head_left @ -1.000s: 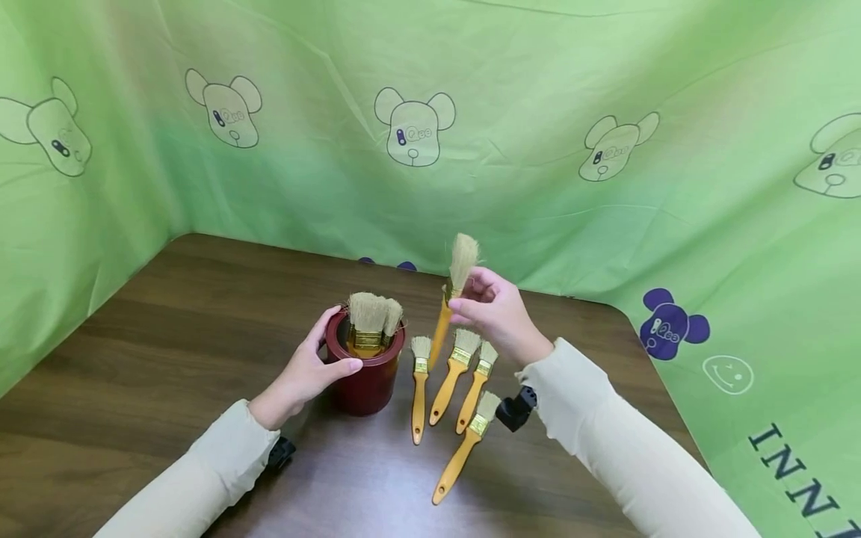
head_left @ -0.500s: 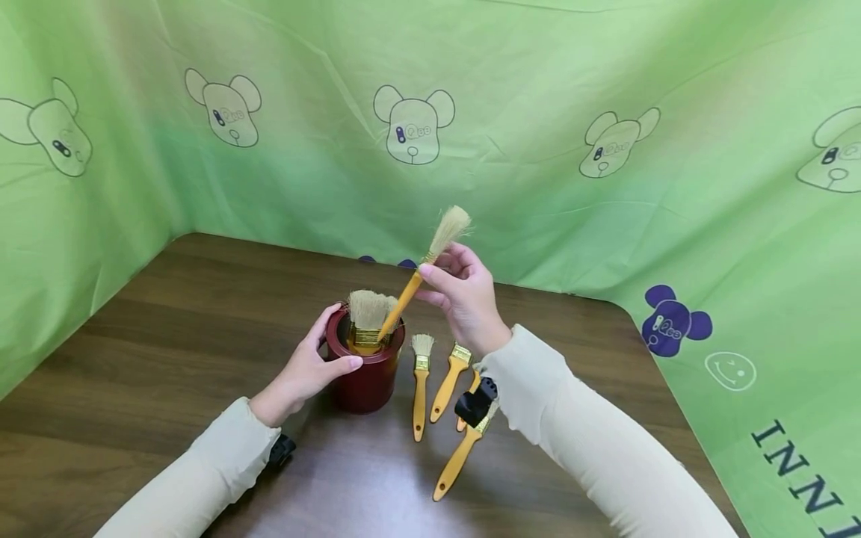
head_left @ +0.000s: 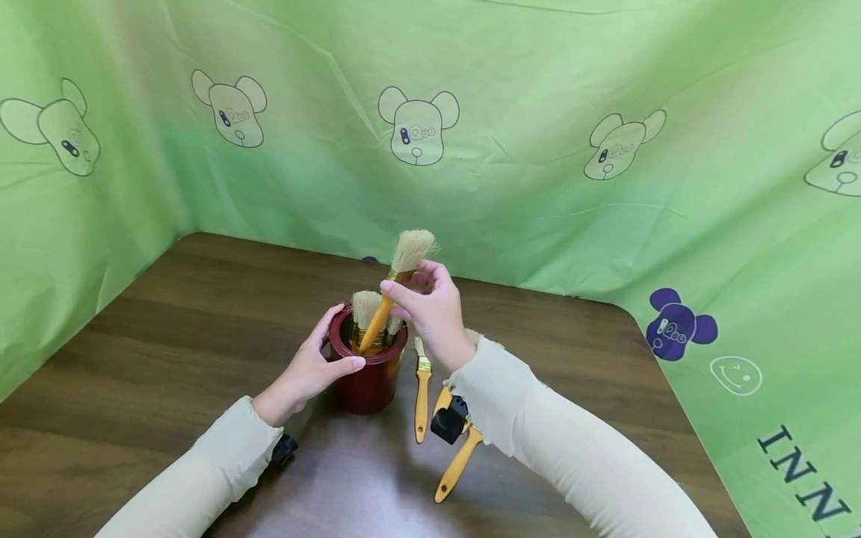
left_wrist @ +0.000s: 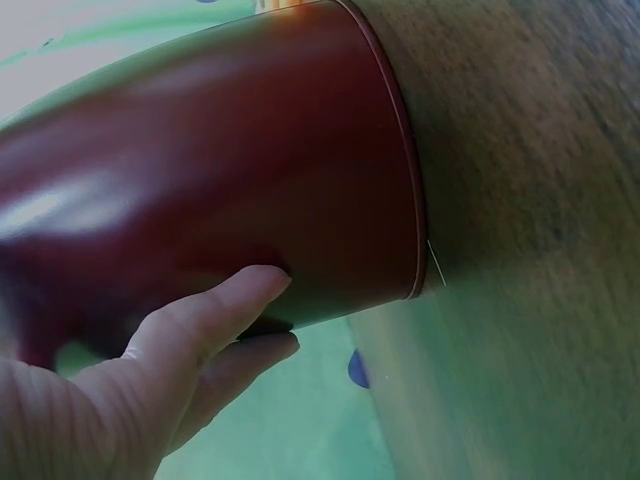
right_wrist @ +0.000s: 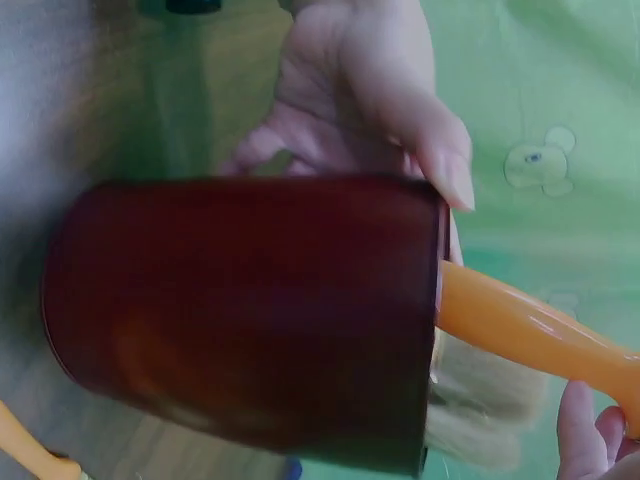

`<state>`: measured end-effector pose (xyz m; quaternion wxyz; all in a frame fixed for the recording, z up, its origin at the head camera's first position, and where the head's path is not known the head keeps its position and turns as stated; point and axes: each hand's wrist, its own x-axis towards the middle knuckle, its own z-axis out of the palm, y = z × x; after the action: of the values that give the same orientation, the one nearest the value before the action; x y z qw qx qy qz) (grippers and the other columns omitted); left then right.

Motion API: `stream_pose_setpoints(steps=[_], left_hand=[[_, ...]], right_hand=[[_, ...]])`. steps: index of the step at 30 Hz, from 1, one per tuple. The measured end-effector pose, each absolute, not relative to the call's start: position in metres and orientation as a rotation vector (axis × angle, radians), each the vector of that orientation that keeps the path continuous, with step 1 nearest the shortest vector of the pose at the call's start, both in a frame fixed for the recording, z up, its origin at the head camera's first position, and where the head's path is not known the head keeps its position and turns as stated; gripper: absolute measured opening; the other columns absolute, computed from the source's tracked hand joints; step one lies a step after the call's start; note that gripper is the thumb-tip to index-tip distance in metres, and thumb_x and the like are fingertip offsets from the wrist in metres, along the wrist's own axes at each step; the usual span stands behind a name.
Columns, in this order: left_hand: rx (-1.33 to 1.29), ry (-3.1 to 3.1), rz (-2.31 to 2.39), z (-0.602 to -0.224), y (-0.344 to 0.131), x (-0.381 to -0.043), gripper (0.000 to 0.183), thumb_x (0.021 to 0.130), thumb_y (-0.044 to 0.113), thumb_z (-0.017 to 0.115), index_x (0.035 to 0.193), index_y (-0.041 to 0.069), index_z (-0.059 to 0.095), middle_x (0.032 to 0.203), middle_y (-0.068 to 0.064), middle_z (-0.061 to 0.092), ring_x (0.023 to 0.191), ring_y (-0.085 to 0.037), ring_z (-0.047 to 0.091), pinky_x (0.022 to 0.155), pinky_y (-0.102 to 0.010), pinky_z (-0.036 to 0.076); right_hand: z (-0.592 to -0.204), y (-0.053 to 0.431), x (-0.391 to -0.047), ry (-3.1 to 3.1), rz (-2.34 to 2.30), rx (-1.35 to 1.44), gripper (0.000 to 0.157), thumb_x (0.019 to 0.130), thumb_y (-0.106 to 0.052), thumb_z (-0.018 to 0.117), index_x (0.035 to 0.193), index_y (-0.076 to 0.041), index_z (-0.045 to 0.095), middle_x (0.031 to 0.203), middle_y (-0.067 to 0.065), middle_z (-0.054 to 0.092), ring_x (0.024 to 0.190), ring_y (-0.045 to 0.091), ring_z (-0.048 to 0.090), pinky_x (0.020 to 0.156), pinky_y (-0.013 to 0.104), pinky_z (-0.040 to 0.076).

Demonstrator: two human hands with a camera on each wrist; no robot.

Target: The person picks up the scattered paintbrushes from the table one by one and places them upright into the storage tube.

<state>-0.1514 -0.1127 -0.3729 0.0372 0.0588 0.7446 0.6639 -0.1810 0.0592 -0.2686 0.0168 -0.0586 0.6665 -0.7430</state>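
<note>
A dark red round pot (head_left: 366,390) stands upright on the wooden table, with paintbrushes (head_left: 365,306) inside, bristles up. My left hand (head_left: 311,373) grips it from the left, thumb at the near side of the rim. Between thumb and fingers of my right hand (head_left: 433,310) is a yellow-handled paintbrush (head_left: 412,250), pinched near its metal band. It leans with bristles up, and its handle reaches down into the pot mouth. In the right wrist view that orange handle (right_wrist: 530,325) passes over the rim beside pale bristles.
Right of the pot lie more paintbrushes: one narrow brush (head_left: 421,403) in plain sight, another handle (head_left: 456,471) nearer. Others are partly hidden under my right sleeve and the black wrist camera (head_left: 449,420). A green printed cloth (head_left: 504,187) hangs behind the table (head_left: 168,321).
My right hand has carried the paintbrush leftward from above the loose brushes, then lowered it so its handle enters the pot. The left hand stays on the pot.
</note>
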Motion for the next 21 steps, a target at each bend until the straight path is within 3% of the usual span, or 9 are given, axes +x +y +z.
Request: stream_pose_setpoints(steps=[9,21], left_hand=[[0.2,2.277,2.039,-0.373,-0.112,-0.153,0.085,0.083,0.013,0.071,0.151,0.011,0.021,0.15,-0.017,0.03,0.134,-0.035,0.03,0.103,-0.05,0.032],[0.2,2.287,2.045,-0.373,-0.113,-0.151,0.085,0.083,0.01,0.07,0.151,0.01,0.02,0.149,-0.019,0.031,0.135,-0.036,0.03,0.103,-0.05,0.033]], right_hand=[[-0.287,0.05,-0.173,2.125,-2.212,-0.155,0.048,0.081,-0.003,0.071,0.122,0.003,0.046,0.102,0.012,0.051,0.079,0.016,0.059,0.071,0.034,0.055],[-0.296,0.054,-0.168,2.295,-2.11,-0.259,0.049,0.078,-0.003,0.072,0.121,0.003,0.048,0.102,0.012,0.052,0.085,0.017,0.057,0.074,0.027,0.05]])
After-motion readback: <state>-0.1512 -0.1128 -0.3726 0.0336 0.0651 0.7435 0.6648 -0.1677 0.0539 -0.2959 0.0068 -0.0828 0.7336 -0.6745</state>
